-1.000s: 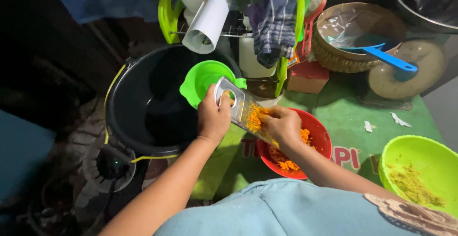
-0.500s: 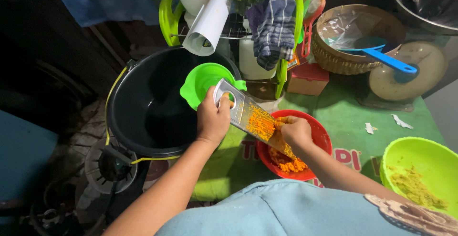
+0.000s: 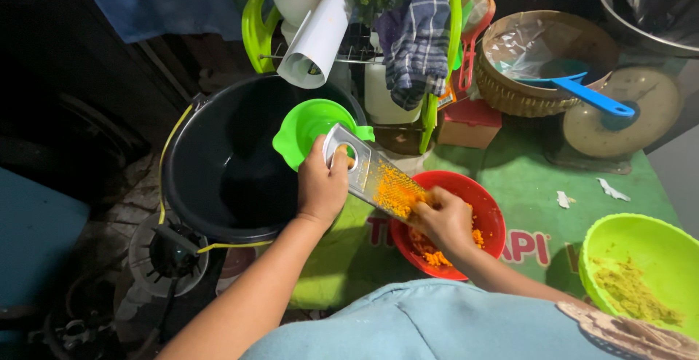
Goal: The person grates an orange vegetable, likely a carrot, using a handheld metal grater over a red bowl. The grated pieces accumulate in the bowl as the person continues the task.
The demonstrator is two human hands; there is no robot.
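Observation:
My left hand [image 3: 322, 185] grips the top end of a flat metal grater [image 3: 368, 173], which slopes down into a red bowl [image 3: 482, 207]. Orange shreds cover the grater's lower face and lie in the bowl. My right hand [image 3: 444, 218] presses a small orange piece against the grater's lower end, over the bowl; the piece itself is mostly hidden under the fingers. The bowl stands on a green tablecloth [image 3: 531, 178].
A large black bucket [image 3: 218, 163] with a green scoop [image 3: 309, 123] on its rim stands left of the bowl. A lime bowl [image 3: 641, 273] with yellowish scraps sits at right. Behind are a woven basket [image 3: 539, 61], a blue ladle [image 3: 590, 94], a checked cloth [image 3: 415, 32] and a red box [image 3: 470, 123].
My right hand has slid down the grater from its upper middle to its lower end over the red bowl. My left hand keeps the grater in place.

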